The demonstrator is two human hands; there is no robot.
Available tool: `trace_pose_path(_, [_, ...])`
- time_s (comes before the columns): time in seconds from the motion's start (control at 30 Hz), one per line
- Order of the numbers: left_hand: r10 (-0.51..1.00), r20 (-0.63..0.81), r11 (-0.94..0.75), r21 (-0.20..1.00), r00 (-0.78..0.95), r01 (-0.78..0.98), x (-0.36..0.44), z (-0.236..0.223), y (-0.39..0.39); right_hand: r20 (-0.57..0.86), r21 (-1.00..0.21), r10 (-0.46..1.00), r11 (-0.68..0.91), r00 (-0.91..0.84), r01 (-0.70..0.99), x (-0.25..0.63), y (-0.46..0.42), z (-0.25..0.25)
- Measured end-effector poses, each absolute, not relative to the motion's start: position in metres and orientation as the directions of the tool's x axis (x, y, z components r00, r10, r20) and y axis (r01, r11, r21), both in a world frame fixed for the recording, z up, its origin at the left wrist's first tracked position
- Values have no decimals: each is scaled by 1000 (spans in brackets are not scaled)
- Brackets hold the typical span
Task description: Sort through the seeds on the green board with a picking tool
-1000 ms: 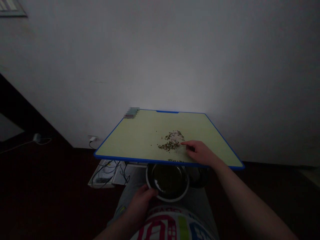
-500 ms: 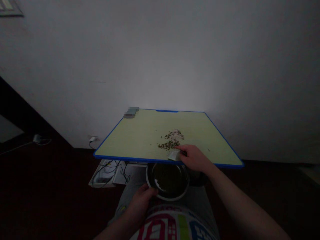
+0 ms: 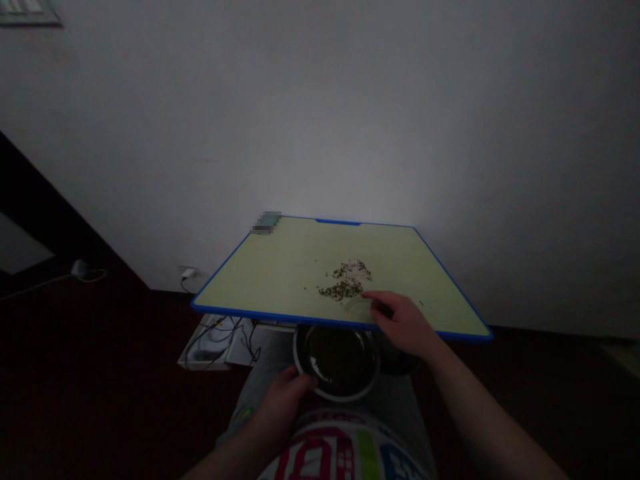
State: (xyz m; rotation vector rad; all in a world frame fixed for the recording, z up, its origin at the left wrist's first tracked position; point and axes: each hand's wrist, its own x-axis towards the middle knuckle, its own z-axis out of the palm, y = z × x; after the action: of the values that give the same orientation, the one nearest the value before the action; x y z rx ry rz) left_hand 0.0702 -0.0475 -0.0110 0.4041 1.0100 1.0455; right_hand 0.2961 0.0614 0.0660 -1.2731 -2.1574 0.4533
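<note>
One tabletop (image 3: 270, 267) | left fingers (image 3: 303, 383) clamped on one bowl (image 3: 340, 399) | right fingers (image 3: 381, 295) apart, beside scattered grains (image 3: 341, 290)

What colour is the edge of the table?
The table's edge is blue all the way round; it shows best in the head view.

Counter (image 3: 400, 257): before wall (image 3: 320, 120)
Grains (image 3: 343, 289): on counter, mid-width, nearer front edge
Bowl (image 3: 341, 399): on lap (image 3: 270, 353), at counter's front edge
Cables (image 3: 216, 327): in box (image 3: 203, 366), left of bowl
</note>
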Motion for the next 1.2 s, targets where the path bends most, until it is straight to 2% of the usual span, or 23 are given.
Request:
trace_pose_path(0.1, [855, -501, 492, 705, 132, -511, 70, -11, -47, 461, -431, 834, 508, -302, 746, 302, 52, 65])
trace_pose_path(0.2, [847, -512, 505, 694, 142, -512, 72, -7, -47, 547, -197, 711, 622, -442, 758, 292, 42, 59])
trace_pose_path(0.33, [845, -517, 502, 682, 135, -532, 74, -5, -46, 502, 95, 560, 722, -659, 685, 265, 30, 49])
trace_pose_path(0.47, [863, -486, 478, 701, 135, -529, 73, -10, -47, 445, 196, 567, 694, -693, 693, 255, 28, 44])
trace_pose_path(0.83, [852, -507, 494, 695, 130, -523, 73, -7, -47, 464, 161, 628, 634, -625, 756, 287, 36, 45])
trace_pose_path(0.9, [849, -513, 498, 696, 129, -517, 73, -6, -47, 473, 101, 649, 632, -596, 769, 290, 40, 47])
trace_pose_path(1.07, [855, -502, 490, 700, 130, -519, 72, -5, -48, 475, -146, 719, 633, -507, 760, 293, 53, 51])
trace_pose_path(1.2, [840, -521, 514, 671, 153, -534, 73, -4, -47, 446, -234, 742, 636, -499, 736, 290, 63, 53])
